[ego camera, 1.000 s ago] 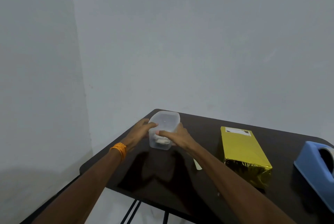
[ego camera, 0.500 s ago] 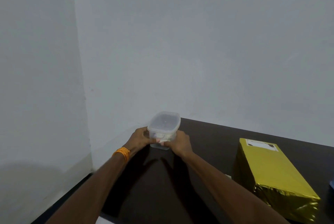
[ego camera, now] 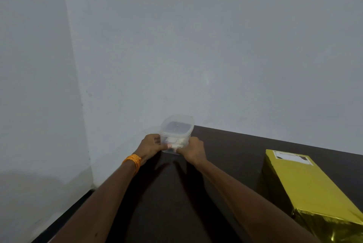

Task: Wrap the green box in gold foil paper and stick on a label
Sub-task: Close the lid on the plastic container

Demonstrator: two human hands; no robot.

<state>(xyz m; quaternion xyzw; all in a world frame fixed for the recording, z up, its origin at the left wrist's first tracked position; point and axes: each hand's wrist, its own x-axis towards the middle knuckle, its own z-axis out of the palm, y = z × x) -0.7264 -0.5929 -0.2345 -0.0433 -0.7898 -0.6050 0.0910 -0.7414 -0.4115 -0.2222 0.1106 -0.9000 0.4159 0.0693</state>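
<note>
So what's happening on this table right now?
A person grips a clear plastic container, lid on, with both hands at the far left corner of the dark table: the left hand on one side, the right hand on the other. Something pale lies inside. Whether it rests on the table or is lifted is unclear. To the right lies the box, already wrapped in gold foil, with a white label stuck on its far end, untouched.

Two plain, pale grey-white walls, the left wall (ego camera: pixel 31 62) and the back wall (ego camera: pixel 225 46), meet in a bare vertical corner under soft, even light, and a dark, glossy worktop (ego camera: pixel 235 156) stands close to the back wall, running off rightward.
</note>
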